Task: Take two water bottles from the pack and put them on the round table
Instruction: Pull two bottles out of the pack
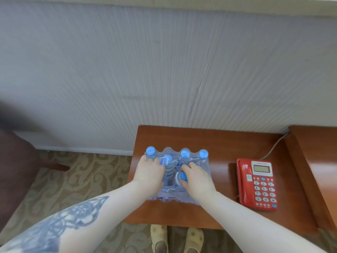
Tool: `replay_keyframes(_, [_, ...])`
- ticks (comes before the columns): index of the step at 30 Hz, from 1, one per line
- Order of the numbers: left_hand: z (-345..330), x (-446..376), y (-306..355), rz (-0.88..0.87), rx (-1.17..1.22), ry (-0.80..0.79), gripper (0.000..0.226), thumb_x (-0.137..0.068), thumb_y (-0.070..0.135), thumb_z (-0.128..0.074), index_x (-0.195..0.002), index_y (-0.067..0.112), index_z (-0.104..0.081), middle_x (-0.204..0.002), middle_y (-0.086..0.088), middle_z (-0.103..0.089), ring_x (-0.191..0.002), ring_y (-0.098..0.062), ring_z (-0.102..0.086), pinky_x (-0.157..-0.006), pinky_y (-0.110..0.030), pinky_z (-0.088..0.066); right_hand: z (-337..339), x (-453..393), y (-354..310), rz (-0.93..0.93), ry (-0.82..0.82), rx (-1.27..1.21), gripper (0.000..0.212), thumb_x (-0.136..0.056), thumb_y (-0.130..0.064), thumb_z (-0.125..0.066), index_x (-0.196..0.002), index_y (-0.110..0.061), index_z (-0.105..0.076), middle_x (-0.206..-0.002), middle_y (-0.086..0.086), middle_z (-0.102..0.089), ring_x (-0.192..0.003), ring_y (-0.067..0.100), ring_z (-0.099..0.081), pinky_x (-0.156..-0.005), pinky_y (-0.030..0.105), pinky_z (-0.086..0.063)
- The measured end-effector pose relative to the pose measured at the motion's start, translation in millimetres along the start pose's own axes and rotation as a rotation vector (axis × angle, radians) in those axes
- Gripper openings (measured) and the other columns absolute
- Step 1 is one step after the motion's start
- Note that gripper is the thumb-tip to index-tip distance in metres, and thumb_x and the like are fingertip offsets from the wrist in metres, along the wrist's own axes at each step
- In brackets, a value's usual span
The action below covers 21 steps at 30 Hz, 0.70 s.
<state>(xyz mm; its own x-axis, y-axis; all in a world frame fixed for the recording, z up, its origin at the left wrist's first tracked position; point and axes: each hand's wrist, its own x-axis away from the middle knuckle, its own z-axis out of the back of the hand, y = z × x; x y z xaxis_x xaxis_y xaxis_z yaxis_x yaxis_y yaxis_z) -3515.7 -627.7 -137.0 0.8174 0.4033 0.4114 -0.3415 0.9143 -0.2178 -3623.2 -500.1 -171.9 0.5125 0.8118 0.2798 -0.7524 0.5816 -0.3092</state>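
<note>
Beside the red telephone [257,183], a wooden desk [218,143] carries the pack [184,161] of upright bottles. Both hands are laid on it: the left hand [148,173] is spread on the wrap, while a blue cap [183,176] is gripped by the right hand [197,178].

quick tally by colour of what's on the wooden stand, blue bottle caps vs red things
Blue plastic bottle caps: 5, namely far left, under the left hand's fingers, two at the back, and one at the right hand
Red push-button telephone: 1
Total: 6
</note>
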Motion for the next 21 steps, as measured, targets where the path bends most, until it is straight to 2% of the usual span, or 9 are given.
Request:
replay_keyframes(3, [4.1,-1.0,2.3,-0.012,-0.084,-0.089,0.027,-0.089,0.037,-0.05,-0.109,0.019,-0.055,-0.102,-0.003,-0.06,-0.092,-0.024,-0.058,-0.086,-0.038,-0.034,-0.2,-1.6,-2.3,0.011,-0.013,0.039,0.029,-0.09,-0.033,-0.057,-0.116,-0.021,-0.052,-0.105,0.003,-0.062,-0.101,0.024,-0.056,-0.072,0.036,-0.047])
replay_keyframes(5, [10.0,-4.2,5.7,-0.018,-0.158,-0.156,0.02,-0.089,0.031,-0.051,-0.105,0.019,-0.055,-0.092,-0.001,-0.057,-0.083,-0.022,-0.058,-0.081,-0.037,-0.034,-0.4,-2.1,-3.2,0.007,-0.028,0.032,0.028,-0.09,-0.032,-0.057,-0.115,-0.02,-0.05,-0.104,0.003,-0.062,-0.1,0.025,-0.056,-0.068,0.035,-0.045])
replay_keyframes(8, [20.6,-10.0,13.5,-0.042,-0.265,-0.247,0.004,-0.085,0.014,-0.05,-0.082,0.015,-0.052,-0.066,0.0,-0.043,-0.058,-0.018,-0.041,-0.07,-0.036,-0.032,0.3,-4.5,-3.1,0.009,-0.049,0.04,0.03,-0.091,-0.031,-0.057,-0.118,-0.02,-0.047,-0.105,0.004,-0.062,-0.099,0.025,-0.056,-0.064,0.034,-0.042])
replay_keyframes(11, [19.9,-17.8,15.6,-0.059,-0.284,-0.281,0.017,-0.082,0.005,-0.05,-0.069,0.014,-0.043,-0.06,0.002,-0.037,-0.052,-0.013,-0.031,-0.067,-0.032,-0.029,-0.8,-4.5,-2.7,-0.007,-0.055,0.035,0.032,-0.092,-0.032,-0.057,-0.117,-0.016,-0.046,-0.105,0.005,-0.063,-0.096,0.026,-0.059,-0.062,0.033,-0.041])
replay_keyframes(12, [15.9,-20.0,14.1,-0.045,-0.234,-0.275,0.015,-0.082,0.006,-0.051,-0.071,0.014,-0.046,-0.062,0.002,-0.039,-0.053,-0.013,-0.034,-0.067,-0.031,-0.03,-1.7,-3.3,-1.8,-0.024,-0.053,0.022,0.032,-0.092,-0.033,-0.057,-0.116,-0.016,-0.045,-0.103,0.006,-0.064,-0.092,0.025,-0.06,-0.061,0.033,-0.041])
replay_keyframes(13, [11.4,-21.4,12.2,-0.025,-0.15,-0.259,0.006,-0.083,0.011,-0.052,-0.079,0.014,-0.052,-0.068,0.002,-0.045,-0.057,-0.015,-0.041,-0.067,-0.031,-0.032,-2.5,-1.9,-1.0,-0.043,-0.05,0.002,0.033,-0.092,-0.035,-0.057,-0.115,-0.016,-0.044,-0.1,0.005,-0.064,-0.089,0.025,-0.061,-0.06,0.033,-0.041])
replay_keyframes(14, [5.1,-22.2,9.7,0.008,-0.046,-0.236,0.008,-0.084,0.017,-0.054,-0.091,0.015,-0.057,-0.079,0.001,-0.052,-0.065,-0.019,-0.051,-0.068,-0.031,-0.036,-3.4,-0.6,-0.3,-0.06,-0.047,-0.018,0.033,-0.092,-0.036,-0.056,-0.115,-0.016,-0.043,-0.098,0.005,-0.065,-0.086,0.024,-0.062,-0.059,0.033,-0.042])
replay_keyframes(16, [-3.0,-18.6,6.8,0.062,0.164,-0.209,0.028,-0.082,0.034,-0.055,-0.104,0.016,-0.057,-0.102,-0.004,-0.052,-0.081,-0.025,-0.061,-0.072,-0.034,-0.045,-4.5,0.9,-0.2,-0.083,-0.047,-0.044,0.033,-0.092,-0.037,-0.056,-0.115,-0.017,-0.043,-0.095,0.004,-0.065,-0.083,0.024,-0.062,-0.06,0.035,-0.045])
replay_keyframes(21, [-20.5,-8.2,12.2,0.133,0.349,0.017,0.034,-0.076,0.049,-0.055,-0.092,0.019,-0.058,-0.111,-0.002,-0.041,-0.079,-0.019,-0.043,-0.071,-0.033,-0.038,1.4,5.7,-1.0,-0.076,-0.072,-0.071,0.028,-0.092,-0.037,-0.053,-0.108,-0.018,-0.041,-0.082,0.0,-0.059,-0.072,0.024,-0.061,-0.055,0.033,-0.043])
